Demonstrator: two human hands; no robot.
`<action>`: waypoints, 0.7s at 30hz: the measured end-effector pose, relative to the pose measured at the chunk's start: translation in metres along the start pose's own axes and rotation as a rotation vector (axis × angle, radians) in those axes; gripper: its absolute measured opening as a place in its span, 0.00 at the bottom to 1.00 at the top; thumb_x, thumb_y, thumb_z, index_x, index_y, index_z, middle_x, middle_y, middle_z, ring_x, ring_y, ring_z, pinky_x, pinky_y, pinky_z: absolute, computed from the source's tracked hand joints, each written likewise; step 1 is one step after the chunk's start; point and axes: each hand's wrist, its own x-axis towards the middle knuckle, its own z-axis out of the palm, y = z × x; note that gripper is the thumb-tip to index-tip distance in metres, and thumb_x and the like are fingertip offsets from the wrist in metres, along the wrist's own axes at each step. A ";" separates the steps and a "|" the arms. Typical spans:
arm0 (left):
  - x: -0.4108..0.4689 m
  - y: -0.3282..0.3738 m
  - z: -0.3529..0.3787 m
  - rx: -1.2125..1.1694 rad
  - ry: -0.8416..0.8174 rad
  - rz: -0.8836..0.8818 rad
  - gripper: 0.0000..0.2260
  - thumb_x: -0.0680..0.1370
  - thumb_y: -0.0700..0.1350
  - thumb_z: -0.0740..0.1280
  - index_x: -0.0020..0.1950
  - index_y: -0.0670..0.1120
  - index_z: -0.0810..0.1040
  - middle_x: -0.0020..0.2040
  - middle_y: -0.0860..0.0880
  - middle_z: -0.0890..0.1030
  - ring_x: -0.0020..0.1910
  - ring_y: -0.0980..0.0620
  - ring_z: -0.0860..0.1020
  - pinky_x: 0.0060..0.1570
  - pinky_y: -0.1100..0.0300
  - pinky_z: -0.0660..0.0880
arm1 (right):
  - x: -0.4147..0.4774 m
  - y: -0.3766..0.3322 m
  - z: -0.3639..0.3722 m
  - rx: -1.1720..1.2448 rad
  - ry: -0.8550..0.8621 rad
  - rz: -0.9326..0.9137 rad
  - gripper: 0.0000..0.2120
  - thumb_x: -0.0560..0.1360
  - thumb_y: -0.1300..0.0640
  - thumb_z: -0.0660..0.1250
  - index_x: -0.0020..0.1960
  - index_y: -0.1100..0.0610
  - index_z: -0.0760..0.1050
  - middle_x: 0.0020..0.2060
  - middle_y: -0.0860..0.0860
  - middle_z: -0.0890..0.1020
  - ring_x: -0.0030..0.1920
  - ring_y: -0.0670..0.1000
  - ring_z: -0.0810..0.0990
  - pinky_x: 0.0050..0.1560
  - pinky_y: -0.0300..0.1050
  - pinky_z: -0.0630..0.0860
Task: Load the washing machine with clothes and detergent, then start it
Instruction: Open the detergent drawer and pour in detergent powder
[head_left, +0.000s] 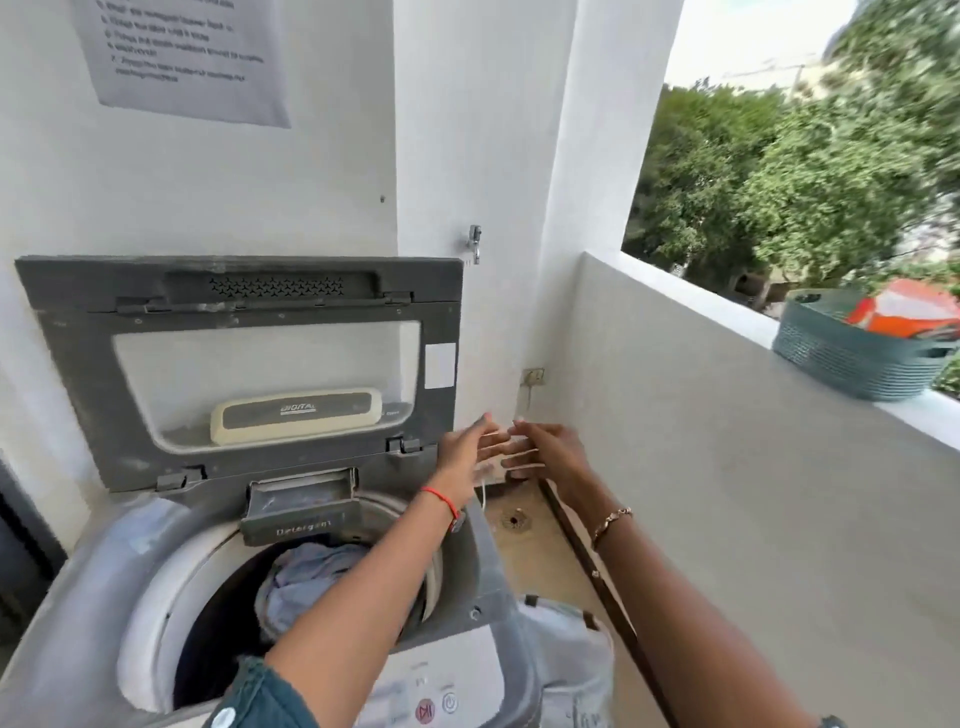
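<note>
- White balcony walls close the scene, with a low ledge (701, 306) to the right of both hands and trees beyond it.
- Clothes (311, 577) (a pale blue bundle) lie in the drum of the washing machine (156, 525), below the left hand (462, 457) and nearer the person, partly under that forearm.
- Just left of the left hand the lid (239, 364) stands upright against the wall, which leaves the drum free for loading. The detergent drawer (301, 512) juts out down-left of that hand, probably pulled ready for filling; I cannot tell whether it holds anything.
- Both hands are released and hold nothing. The fingers are straight and the palms face each other, with the right hand (545, 452) just beside the left and the fingertips nearly meeting, blurred.
- Clothes look loaded, so detergent seems the next step.
- Well to the right of the right hand, a teal basket (852, 358) sits on the ledge with an orange packet (904, 312) inside — perhaps the detergent.
- Near the left elbow lies the red start button (425, 711).
</note>
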 end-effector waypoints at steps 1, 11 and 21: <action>0.008 0.002 0.029 0.011 -0.059 0.002 0.09 0.79 0.49 0.64 0.42 0.46 0.77 0.34 0.51 0.82 0.30 0.59 0.81 0.28 0.65 0.75 | 0.005 -0.008 -0.027 0.002 0.067 -0.036 0.09 0.77 0.55 0.63 0.45 0.62 0.76 0.31 0.56 0.81 0.27 0.50 0.80 0.32 0.42 0.77; 0.056 0.016 0.327 0.093 -0.563 0.157 0.21 0.80 0.53 0.61 0.69 0.43 0.69 0.68 0.43 0.73 0.67 0.46 0.70 0.62 0.49 0.68 | 0.027 -0.096 -0.296 -0.093 0.605 -0.306 0.06 0.76 0.57 0.65 0.42 0.58 0.77 0.35 0.57 0.80 0.34 0.52 0.79 0.33 0.44 0.77; 0.095 0.012 0.478 0.323 -0.662 0.456 0.27 0.74 0.36 0.69 0.71 0.36 0.65 0.70 0.40 0.70 0.70 0.46 0.68 0.70 0.56 0.65 | 0.058 -0.136 -0.428 -0.512 1.010 -0.422 0.14 0.69 0.68 0.68 0.54 0.68 0.78 0.43 0.58 0.80 0.42 0.54 0.78 0.43 0.47 0.78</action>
